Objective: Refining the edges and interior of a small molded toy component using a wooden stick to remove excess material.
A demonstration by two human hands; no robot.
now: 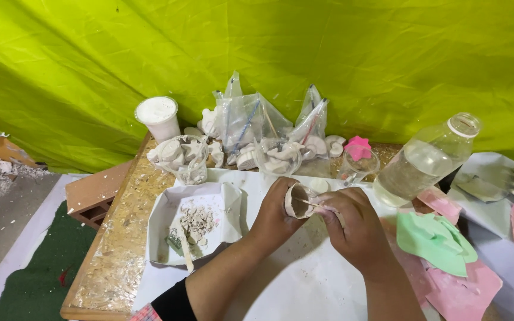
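White paper is covering the bench, and both hands are working just above it, close to the person. The left hand is curling shut around a small hollow white plaster shell, with its open side turning toward the right hand. That hand is pinching a thin wooden stick, which is lying sideways and poking into the shell. Farther back, little white plaster shapes are sitting before a green sheet.
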